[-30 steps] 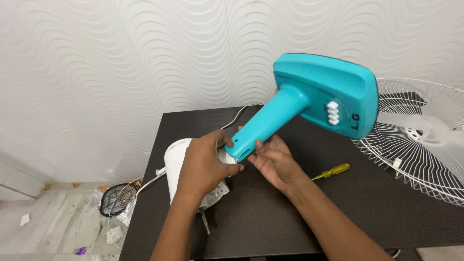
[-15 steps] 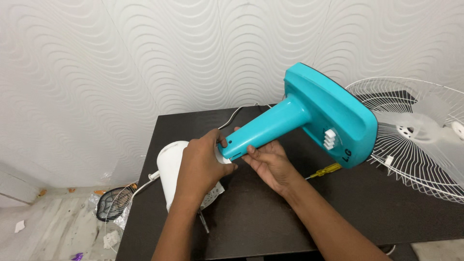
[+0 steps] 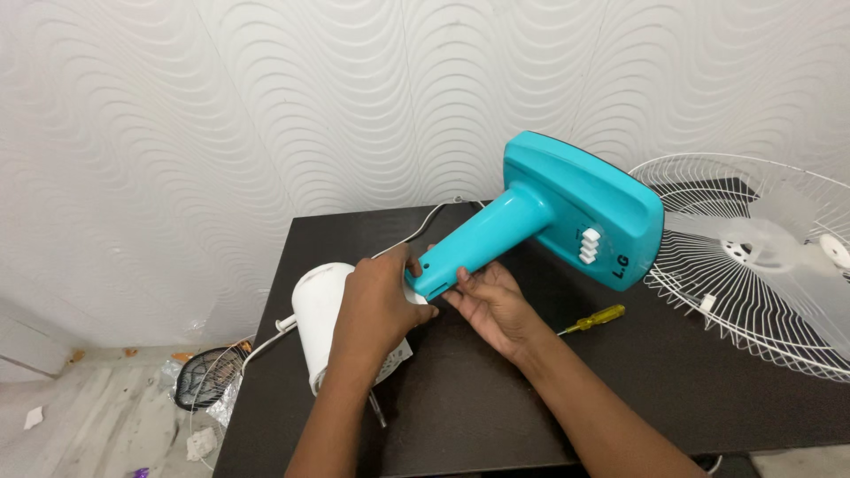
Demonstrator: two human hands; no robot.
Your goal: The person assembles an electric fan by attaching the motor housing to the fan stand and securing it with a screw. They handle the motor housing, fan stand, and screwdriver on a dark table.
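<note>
Turquoise fan stand is held tilted above the dark table, its flat base raised toward the wall and its neck slanting down to the white motor housing, which lies near the table's left edge. Left hand is curled over the housing where the neck's end meets it. Right hand cups the neck's lower end from below, fingers closed against it. A yellow-handled screwdriver lies just beside the right forearm, and a white wire fan guard rests on the table's right side.
</note>
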